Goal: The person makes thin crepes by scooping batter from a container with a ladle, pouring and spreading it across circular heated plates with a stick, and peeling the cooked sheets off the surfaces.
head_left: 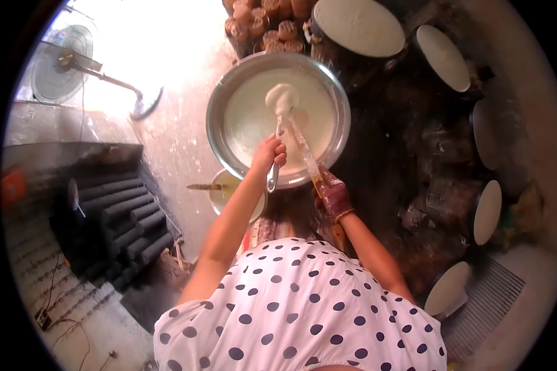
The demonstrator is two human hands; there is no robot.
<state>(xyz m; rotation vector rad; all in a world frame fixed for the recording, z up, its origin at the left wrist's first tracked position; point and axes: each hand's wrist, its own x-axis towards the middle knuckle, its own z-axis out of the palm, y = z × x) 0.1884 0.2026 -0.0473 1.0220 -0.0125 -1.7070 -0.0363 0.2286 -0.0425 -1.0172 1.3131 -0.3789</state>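
Note:
A wide metal basin [215, 127] in front of me holds a pale, creamy liquid [247, 111]. My bare left hand [269, 153] is closed round the handle of a metal ladle [282, 98], whose coated bowl is over the liquid. In a dark red glove, my right hand [334, 195] grips a coated stick [304, 150]. The stick's far end meets the ladle near its neck; whether they touch is unclear. Partly hidden under my left forearm is a smaller bowl [220, 199], with a flat yellowish-brown tool [203, 187] across its rim.
Dark cylindrical briquettes [130, 210] are stacked at left, below a standing fan [62, 65]. Brown pierced cylinders [288, 29] are piled behind the basin. Along the right stand several pale round surfaces, including one disc [444, 59] and another disc [487, 212], near a ribbed panel [486, 306].

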